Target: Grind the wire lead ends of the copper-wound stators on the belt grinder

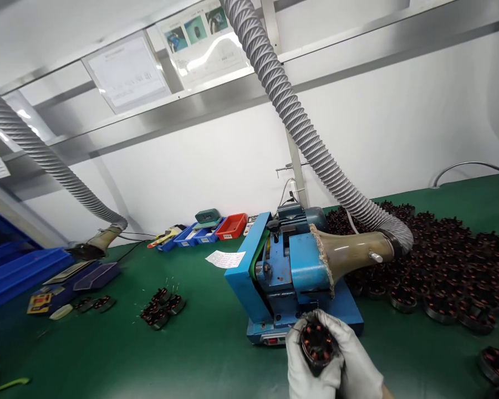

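we see both gloved hands, left hand [305, 363] and right hand [360, 360], closed in a grip around one motor coil [316, 343], at 6 o'clock of the blue machine [291, 271].

- White knit cloth gloves, matt, on left hand [305, 363] and right hand [357, 360].
- Stator [317, 343] held between them: dark matt rim, copper-coloured wire windings with a dull sheen.
- Machine [291, 271] at 12 o'clock of the hands: blue painted metal, chipped and scuffed.
- Funnel [353, 252] on its 3 o'clock side: translucent tan plastic, smooth, frayed fibre edge.
- Hose [299, 122] up from the funnel: grey ribbed plastic, slightly glossy.
- Table [208, 343]: green mat, smooth, soft sheen.
- Stator pile [449, 266] at 2 o'clock: same dark cores, copper wire.
- Red bin [232, 226] at 11 o'clock: glossy plastic.
- Note [225, 259]: white paper, matt.
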### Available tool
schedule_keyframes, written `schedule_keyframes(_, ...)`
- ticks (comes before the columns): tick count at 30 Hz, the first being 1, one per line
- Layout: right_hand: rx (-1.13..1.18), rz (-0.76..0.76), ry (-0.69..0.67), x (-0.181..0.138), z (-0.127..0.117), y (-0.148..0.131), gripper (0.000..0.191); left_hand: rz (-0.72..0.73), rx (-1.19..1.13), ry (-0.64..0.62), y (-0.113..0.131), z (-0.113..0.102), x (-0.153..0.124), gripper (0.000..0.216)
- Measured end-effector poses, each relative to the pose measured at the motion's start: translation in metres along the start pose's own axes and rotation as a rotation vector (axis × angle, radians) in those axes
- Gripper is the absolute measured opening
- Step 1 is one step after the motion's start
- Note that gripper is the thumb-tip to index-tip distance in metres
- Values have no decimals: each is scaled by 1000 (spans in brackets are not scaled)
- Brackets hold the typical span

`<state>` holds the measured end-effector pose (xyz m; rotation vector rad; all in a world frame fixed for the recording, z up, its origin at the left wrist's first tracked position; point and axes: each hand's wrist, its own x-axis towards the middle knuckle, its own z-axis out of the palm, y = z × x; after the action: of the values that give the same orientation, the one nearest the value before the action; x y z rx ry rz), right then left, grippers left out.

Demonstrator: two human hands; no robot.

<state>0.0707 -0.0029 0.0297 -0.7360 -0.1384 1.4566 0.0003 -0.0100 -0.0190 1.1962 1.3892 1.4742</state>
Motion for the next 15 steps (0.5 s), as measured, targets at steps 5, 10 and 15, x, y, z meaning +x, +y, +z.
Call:
schedule_keyframes(5,61,-27,24,25,1,5,35,102,42,-56,9,15,19,48)
schedule_keyframes(10,71,-58,70,36,-1,8,32,166,83,-74,19,15,22,45)
schedule_keyframes(15,24,-88,99,40,0,10,26,87,64,-136,30,14,24,46)
